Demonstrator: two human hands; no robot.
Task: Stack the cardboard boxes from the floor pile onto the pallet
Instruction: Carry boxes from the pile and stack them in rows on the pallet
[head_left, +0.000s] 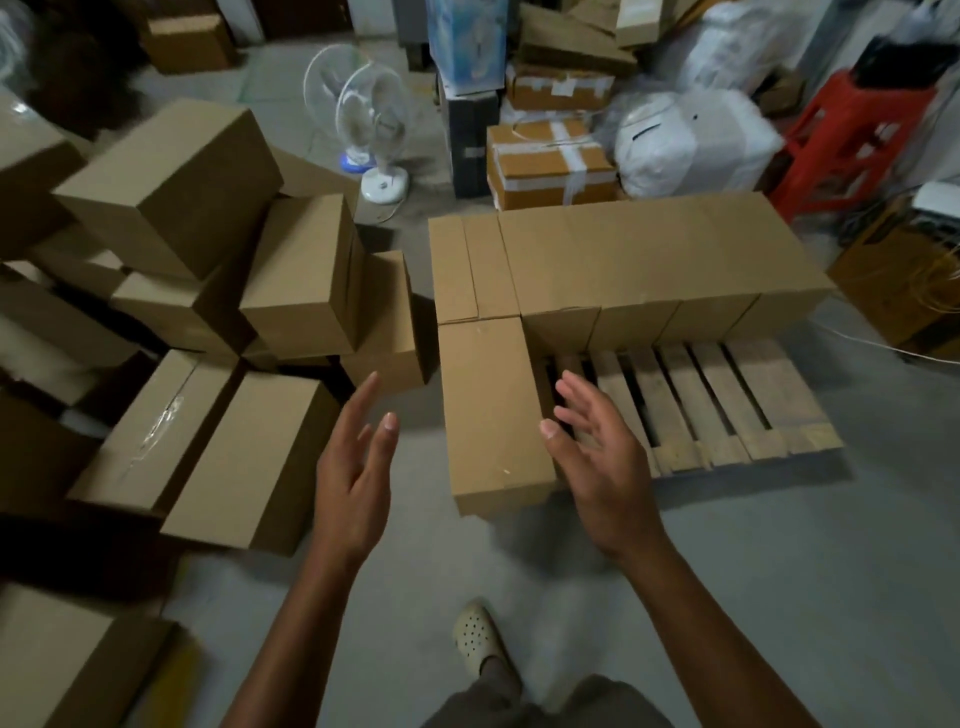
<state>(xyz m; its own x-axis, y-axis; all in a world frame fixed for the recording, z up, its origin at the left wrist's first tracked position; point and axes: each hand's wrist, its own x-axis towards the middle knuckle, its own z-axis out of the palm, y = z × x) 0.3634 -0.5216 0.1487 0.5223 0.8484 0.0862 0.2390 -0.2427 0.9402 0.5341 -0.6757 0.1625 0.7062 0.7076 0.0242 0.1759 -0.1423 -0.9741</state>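
Note:
A wooden slatted pallet (737, 400) lies on the concrete floor at centre right. Several plain cardboard boxes (639, 260) stand in a row along its far side, and one long box (488, 410) lies at its near left corner. A loose pile of similar boxes (208, 291) covers the floor on the left. My left hand (356, 467) hovers with straight fingers between the pile and the long box, holding nothing. My right hand (597, 457) is spread open just right of that box, over the pallet's front left slats, empty.
Two white table fans (371, 119) stand behind the pile. Taped cartons (550, 161), white wrapped bundles (691, 140) and a red plastic stool (852, 130) crowd the back. More cartons and cables sit at the right edge (904, 291). My foot in a pale clog (478, 639) is on the bare floor below.

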